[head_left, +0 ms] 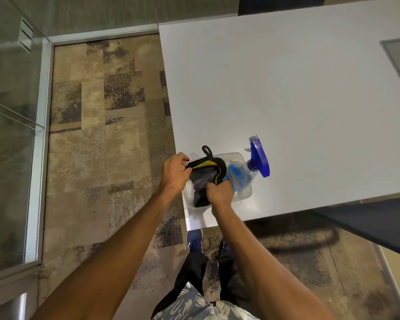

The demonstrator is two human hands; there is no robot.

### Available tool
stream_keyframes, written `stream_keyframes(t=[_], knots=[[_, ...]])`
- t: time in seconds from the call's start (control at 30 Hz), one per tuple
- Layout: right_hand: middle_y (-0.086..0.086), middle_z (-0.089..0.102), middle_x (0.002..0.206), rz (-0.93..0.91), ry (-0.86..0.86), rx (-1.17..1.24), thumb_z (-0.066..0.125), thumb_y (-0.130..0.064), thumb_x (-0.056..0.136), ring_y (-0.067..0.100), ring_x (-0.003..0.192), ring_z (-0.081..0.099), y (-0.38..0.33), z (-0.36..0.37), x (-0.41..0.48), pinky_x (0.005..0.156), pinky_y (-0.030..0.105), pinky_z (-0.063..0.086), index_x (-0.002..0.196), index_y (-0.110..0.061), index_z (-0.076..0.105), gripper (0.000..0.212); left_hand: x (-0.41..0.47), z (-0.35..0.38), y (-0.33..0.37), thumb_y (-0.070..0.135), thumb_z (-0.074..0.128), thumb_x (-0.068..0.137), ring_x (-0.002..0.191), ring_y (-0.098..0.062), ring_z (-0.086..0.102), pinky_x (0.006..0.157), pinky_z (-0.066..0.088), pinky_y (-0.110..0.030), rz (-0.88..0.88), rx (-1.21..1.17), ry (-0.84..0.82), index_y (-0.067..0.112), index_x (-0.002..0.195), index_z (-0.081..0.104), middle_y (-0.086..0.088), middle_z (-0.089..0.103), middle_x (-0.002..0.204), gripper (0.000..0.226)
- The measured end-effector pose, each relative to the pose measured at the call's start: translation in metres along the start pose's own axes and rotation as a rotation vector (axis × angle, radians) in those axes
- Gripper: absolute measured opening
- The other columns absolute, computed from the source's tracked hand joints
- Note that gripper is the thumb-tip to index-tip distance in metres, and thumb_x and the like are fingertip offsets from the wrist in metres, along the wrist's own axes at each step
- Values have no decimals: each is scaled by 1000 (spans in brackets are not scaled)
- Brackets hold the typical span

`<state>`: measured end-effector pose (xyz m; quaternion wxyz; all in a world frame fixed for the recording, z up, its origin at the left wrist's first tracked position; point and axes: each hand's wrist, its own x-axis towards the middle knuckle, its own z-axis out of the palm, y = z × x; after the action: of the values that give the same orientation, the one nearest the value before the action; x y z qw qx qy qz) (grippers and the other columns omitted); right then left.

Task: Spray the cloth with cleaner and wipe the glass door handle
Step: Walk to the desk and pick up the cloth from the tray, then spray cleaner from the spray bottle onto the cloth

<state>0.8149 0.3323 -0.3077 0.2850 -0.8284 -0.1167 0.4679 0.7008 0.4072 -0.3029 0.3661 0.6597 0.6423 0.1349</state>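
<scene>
Both hands grip a dark grey cloth with black edging and a yellow inner face [204, 179] over a clear plastic rectangular tub [239, 156] near the white table's [286, 88] near-left corner. The left hand [174, 173] pinches the cloth's left edge between closed fingers; the right hand [219, 192] is curled tight around its lower right part. A black loop (sewn to the cloth's far edge) sticks up. A clear spray bottle of blue liquid with a blue trigger head [252, 167] lies in the tub just right of the cloth, nozzle pointing far. Patterned brown carpet [102, 135] lies left, glass panels [9, 135] beyond.
</scene>
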Motion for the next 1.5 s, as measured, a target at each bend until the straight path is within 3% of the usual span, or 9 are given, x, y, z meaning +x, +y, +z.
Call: stream_keyframes(t=[0.27,0.43,0.53,0.67,0.83,1.1,1.23,1.33,1.5], knots=[[11,63,109,-1,-228,493,54,14,89,24,100,65,3,-26,-30,95,47,58,127,-8,47,44,-22,-8,-4,9,70,96,68,-7,66,62,53,-19,-230,-418,13,12,97,70,1,70,77,3],[18,69,121,-41,-411,637,55,17,88,34,113,67,-5,-49,-51,95,52,58,119,-9,62,41,-46,-13,-6,18,66,101,62,-7,62,51,51,-14,-330,-637,-37,13,92,69,-3,68,75,11],[14,72,117,-71,-491,722,55,19,87,33,112,69,-10,-61,-62,95,52,59,123,-9,63,47,-57,-19,0,33,67,101,84,-16,70,66,58,-22,-443,-844,-149,13,102,70,-5,75,93,20],[18,68,129,-98,-608,783,63,15,87,34,118,68,-17,-76,-74,89,44,61,131,-8,62,50,-70,-33,18,45,64,98,132,-35,62,115,47,-52,-561,-1296,-421,5,137,63,-21,66,139,56],[16,70,128,-194,-730,760,73,7,85,34,119,68,-24,-92,-93,91,43,60,130,-10,66,48,-85,-48,42,36,67,94,136,-40,57,116,44,-55,-511,-1552,-537,-3,143,57,-26,60,145,64],[4,74,121,-363,-537,511,66,-36,90,20,114,70,-14,-122,-105,87,31,59,120,-24,73,34,-92,-55,53,14,71,91,120,-40,70,89,63,-50,-468,-1514,-392,-3,141,59,-27,67,136,54],[13,70,114,-376,-229,460,62,-10,95,36,113,65,11,-140,-77,84,32,56,115,-16,70,23,-91,-62,49,10,70,92,119,-37,71,86,64,-50,-444,-1529,-330,4,139,61,-23,70,133,49],[3,62,125,-457,-61,229,75,-5,87,25,118,61,12,-142,-53,90,32,54,130,-24,54,52,-91,-66,47,8,66,94,122,-37,69,90,63,-53,-429,-1509,-295,6,142,58,-22,69,135,49],[5,50,151,-591,-76,95,86,-22,81,20,130,54,-12,-131,-26,106,39,49,153,-20,36,87,-93,-70,50,8,67,91,132,-40,61,100,57,-56,-429,-1480,-259,5,148,51,-23,64,142,60]])
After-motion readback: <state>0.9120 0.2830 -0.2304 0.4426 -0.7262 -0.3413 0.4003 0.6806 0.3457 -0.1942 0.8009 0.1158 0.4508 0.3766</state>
